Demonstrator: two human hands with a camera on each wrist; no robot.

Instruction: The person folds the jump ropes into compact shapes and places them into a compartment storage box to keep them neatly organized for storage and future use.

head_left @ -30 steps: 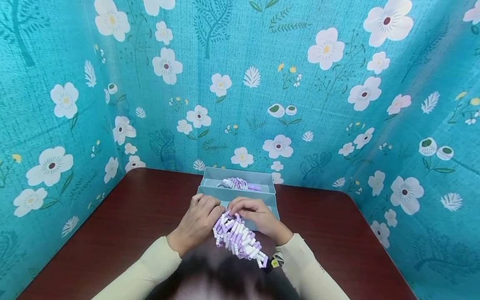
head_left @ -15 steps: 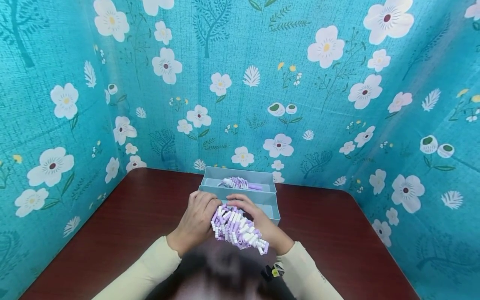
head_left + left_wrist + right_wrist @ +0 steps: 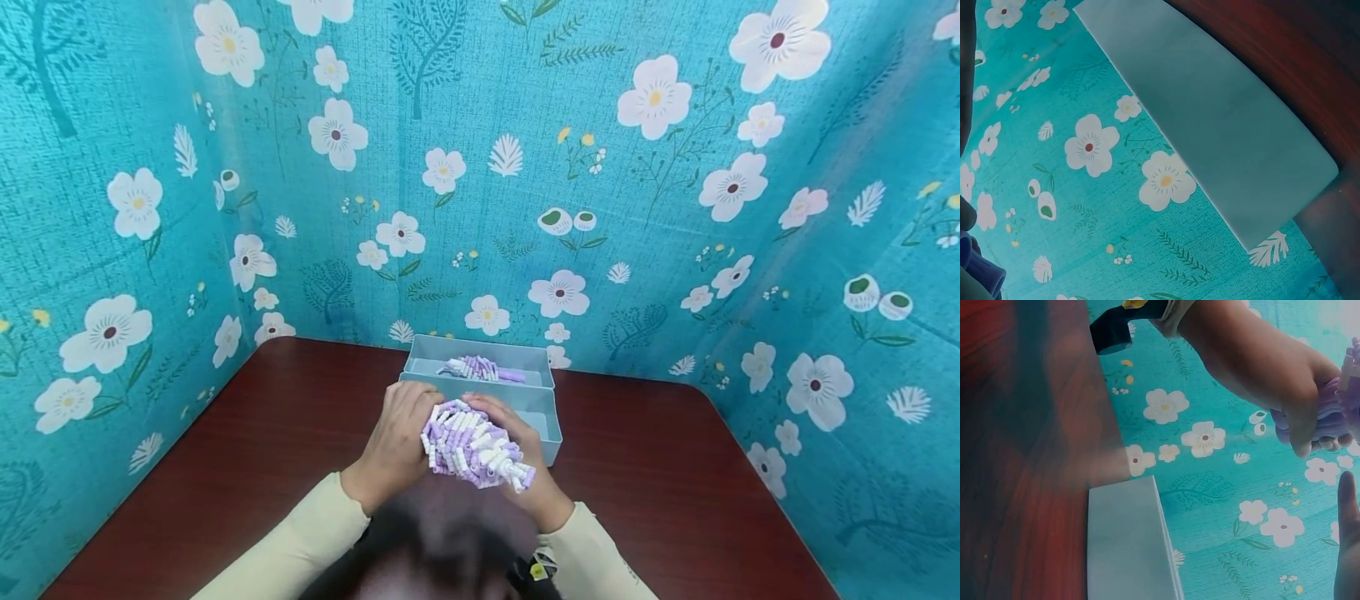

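Note:
A bundled beaded skipping rope (image 3: 465,446), its short segments white and lilac, is held up between my hands in the head view. My left hand (image 3: 397,437) is at its left side. In the right wrist view, that left hand (image 3: 1266,375) grips the rope's smooth purple handles (image 3: 1332,412). My right hand (image 3: 517,442) lies along the right side of the bundle, its palm hidden behind the beads. One straight finger (image 3: 1349,519) of it shows in the right wrist view, apart from the handles. A purple handle end (image 3: 985,272) peeks in at the left wrist view's lower left.
Behind my hands, a pale blue-grey box (image 3: 550,408) with two compartments stands on the dark red-brown table (image 3: 315,400). Its far compartment holds another lilac and white beaded rope (image 3: 476,367) with a purple handle. A turquoise flowered cloth (image 3: 465,208) encloses the table's back and sides.
The right hand's fingers were at the top of the bundle and have moved down along its right side. The hanging rope end has risen, and the bundle looks more compact.

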